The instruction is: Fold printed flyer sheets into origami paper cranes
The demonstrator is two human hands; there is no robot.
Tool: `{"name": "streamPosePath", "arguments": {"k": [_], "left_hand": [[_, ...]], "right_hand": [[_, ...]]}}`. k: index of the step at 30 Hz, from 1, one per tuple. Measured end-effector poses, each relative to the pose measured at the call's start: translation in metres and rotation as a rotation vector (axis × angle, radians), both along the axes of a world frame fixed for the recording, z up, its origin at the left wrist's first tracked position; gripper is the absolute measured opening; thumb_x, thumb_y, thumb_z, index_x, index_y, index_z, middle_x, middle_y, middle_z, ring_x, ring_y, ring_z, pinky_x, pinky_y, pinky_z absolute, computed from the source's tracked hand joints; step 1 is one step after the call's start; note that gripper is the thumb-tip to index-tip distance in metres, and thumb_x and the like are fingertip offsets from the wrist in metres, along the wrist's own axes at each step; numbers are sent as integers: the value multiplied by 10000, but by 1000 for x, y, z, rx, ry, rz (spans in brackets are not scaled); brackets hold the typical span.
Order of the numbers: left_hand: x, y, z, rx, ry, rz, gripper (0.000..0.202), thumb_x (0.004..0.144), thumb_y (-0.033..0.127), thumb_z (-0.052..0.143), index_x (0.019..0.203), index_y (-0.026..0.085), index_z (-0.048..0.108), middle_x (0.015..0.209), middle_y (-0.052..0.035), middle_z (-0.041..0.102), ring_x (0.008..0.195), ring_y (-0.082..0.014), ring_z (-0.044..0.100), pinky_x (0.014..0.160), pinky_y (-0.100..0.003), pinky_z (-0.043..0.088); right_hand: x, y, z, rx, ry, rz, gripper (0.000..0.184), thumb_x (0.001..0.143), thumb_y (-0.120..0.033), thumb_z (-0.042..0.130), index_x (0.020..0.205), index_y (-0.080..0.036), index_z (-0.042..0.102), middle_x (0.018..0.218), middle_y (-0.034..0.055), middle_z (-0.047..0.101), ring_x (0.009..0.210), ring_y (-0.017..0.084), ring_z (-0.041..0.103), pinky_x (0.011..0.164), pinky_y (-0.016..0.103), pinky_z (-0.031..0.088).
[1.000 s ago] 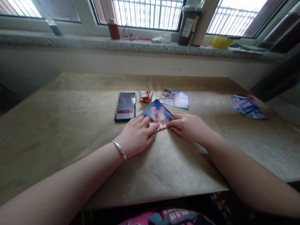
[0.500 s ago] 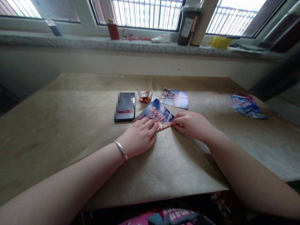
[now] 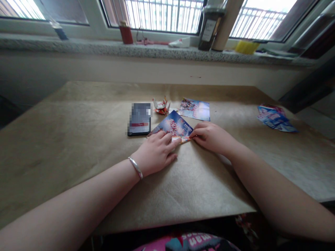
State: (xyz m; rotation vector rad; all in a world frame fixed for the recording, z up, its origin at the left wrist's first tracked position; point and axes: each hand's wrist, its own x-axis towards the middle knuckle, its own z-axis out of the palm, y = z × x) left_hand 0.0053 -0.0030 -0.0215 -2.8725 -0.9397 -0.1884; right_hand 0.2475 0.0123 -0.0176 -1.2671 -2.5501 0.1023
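Note:
A folded sheet of printed paper (image 3: 175, 124), blue with red lettering, lies on the table with its point facing away from me. A strip in orange and white shows along its near edge. My left hand (image 3: 159, 151), with a silver bangle at the wrist, rests flat over the paper's near left part, fingers spread. My right hand (image 3: 206, 136) pinches the paper's right corner between thumb and fingertips. Just beyond are a folded paper crane (image 3: 161, 106) in red and white, and a flat printed sheet (image 3: 196, 108). A phone (image 3: 140, 119) lies left of the paper, its screen blurred.
A fan of printed sheets (image 3: 276, 118) lies at the table's right side. The table (image 3: 91, 139) has a tan cover. On the stone windowsill (image 3: 91, 47) behind it stand a red container (image 3: 126, 33), a dark jar (image 3: 209, 29) and a yellow object (image 3: 246, 47).
My left thumb and fingers have spread a little along the near edge of the paper. My right hand has shifted slightly left, still at the right corner.

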Motion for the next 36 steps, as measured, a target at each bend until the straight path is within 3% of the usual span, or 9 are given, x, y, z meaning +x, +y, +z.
{"name": "streamPosePath", "arguments": {"k": [5, 11, 18, 22, 29, 36], "left_hand": [[0, 1, -4, 0, -28, -1, 446, 913, 422, 425, 1295, 196, 460, 1114, -106, 537, 1059, -261, 453, 913, -401, 392], [-3, 6, -6, 3, -68, -29, 355, 949, 289, 357, 1267, 210, 495, 1075, -92, 561, 1025, -229, 478, 908, -391, 410], [-12, 13, -2, -37, -52, -87, 308, 923, 154, 393, 1190, 155, 548, 1094, -101, 603, 1050, -213, 517, 910, -373, 452], [-14, 14, 0, -17, -57, -115, 293, 914, 126, 431, 1177, 158, 557, 1199, -86, 599, 1115, -200, 525, 952, -369, 454], [-13, 13, 2, 57, -28, 1, 269, 911, 173, 462, 1143, 197, 597, 1120, -73, 643, 1010, -212, 591, 810, -356, 528], [-10, 9, 4, 38, -22, 41, 249, 913, 190, 456, 1095, 179, 625, 1079, -88, 646, 971, -202, 600, 792, -338, 530]], "right_hand": [[-1, 1, 0, -30, 13, -11, 202, 820, -159, 526, 855, -193, 723, 853, 61, 668, 776, 155, 600, 750, 270, 463], [0, 1, 0, -133, 69, -59, 171, 792, -161, 552, 834, -191, 715, 834, 49, 648, 717, 130, 584, 691, 245, 457], [4, 0, 4, -197, 67, 13, 159, 779, -145, 569, 836, -199, 707, 788, 24, 630, 658, 105, 567, 632, 218, 440], [5, -2, 7, -237, 29, 50, 174, 767, -134, 579, 874, -209, 695, 802, 16, 631, 657, 102, 570, 626, 211, 439], [2, -4, 6, -210, 27, 62, 218, 798, -170, 570, 975, -221, 687, 855, 32, 630, 674, 109, 567, 637, 224, 438], [-1, -5, 2, -147, 32, 81, 215, 820, -184, 556, 958, -223, 716, 910, 51, 652, 723, 117, 590, 664, 233, 450]]}}
